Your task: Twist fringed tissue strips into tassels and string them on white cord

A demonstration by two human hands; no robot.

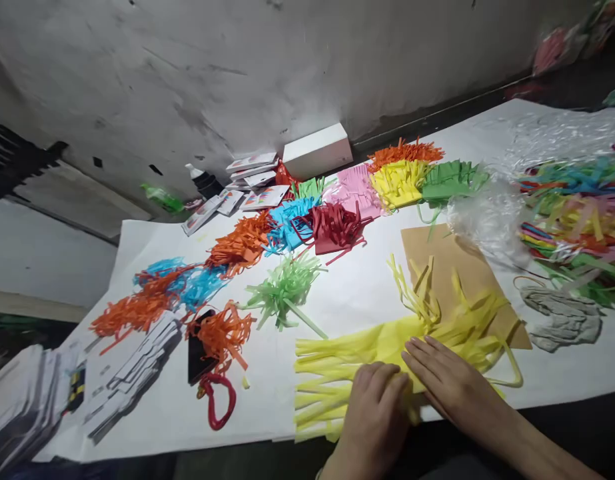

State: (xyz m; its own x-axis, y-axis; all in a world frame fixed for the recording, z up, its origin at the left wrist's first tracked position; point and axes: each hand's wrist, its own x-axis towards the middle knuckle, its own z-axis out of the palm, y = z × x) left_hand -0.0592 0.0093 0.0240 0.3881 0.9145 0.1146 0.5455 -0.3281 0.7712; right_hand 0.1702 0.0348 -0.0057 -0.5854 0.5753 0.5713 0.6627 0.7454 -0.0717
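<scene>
Yellow fringed tissue paper (332,363) lies across the near edge of the white-covered table, its cut strips spread to the left and right. My left hand (380,410) has its fingers curled over the near edge of the paper's middle band; the thumb side is partly hidden. Stretched out flat, the fingers of my right hand (450,377) press on the same band, just to the right of the left hand. Under the right-hand strips is a brown cardboard sheet (432,250). Left of the yellow paper sits a light green tissue tassel (284,290).
Fringed bundles in orange (240,243), blue, dark red (334,230), pink, yellow and green line the back. A black phone (200,353) lies under orange strips beside a red loop (220,400). At right are clear plastic, coloured strips (587,207) and grey gloves (564,313).
</scene>
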